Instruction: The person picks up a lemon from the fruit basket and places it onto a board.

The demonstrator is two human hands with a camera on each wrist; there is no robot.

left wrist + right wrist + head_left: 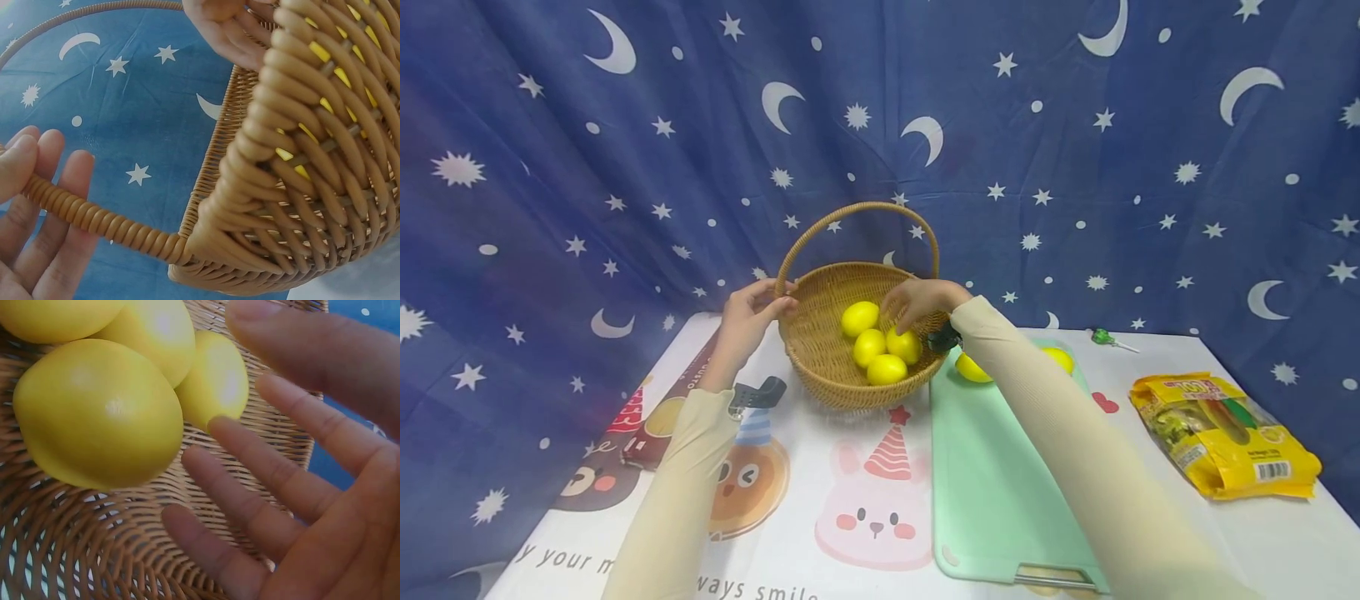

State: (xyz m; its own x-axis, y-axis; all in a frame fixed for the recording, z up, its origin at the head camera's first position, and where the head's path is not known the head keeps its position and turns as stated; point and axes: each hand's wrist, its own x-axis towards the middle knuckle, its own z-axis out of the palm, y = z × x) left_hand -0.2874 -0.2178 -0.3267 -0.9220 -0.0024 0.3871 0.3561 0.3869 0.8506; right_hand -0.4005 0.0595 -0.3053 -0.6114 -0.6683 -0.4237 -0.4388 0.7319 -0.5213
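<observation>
A wicker basket with a tall handle holds several yellow lemons, bunched in its middle and right side. My left hand grips the base of the handle at the basket's left; the left wrist view shows the fingers and thumb around the wrapped handle. Over the basket's right side, my right hand reaches in above the lemons. In the right wrist view that hand has spread fingers beside the lemons and holds nothing.
A green cutting board lies right of the basket, with yellow lemons at its far end, partly behind my right sleeve. Farther right are a yellow food packet and a green lollipop. A dark red packet lies at the left.
</observation>
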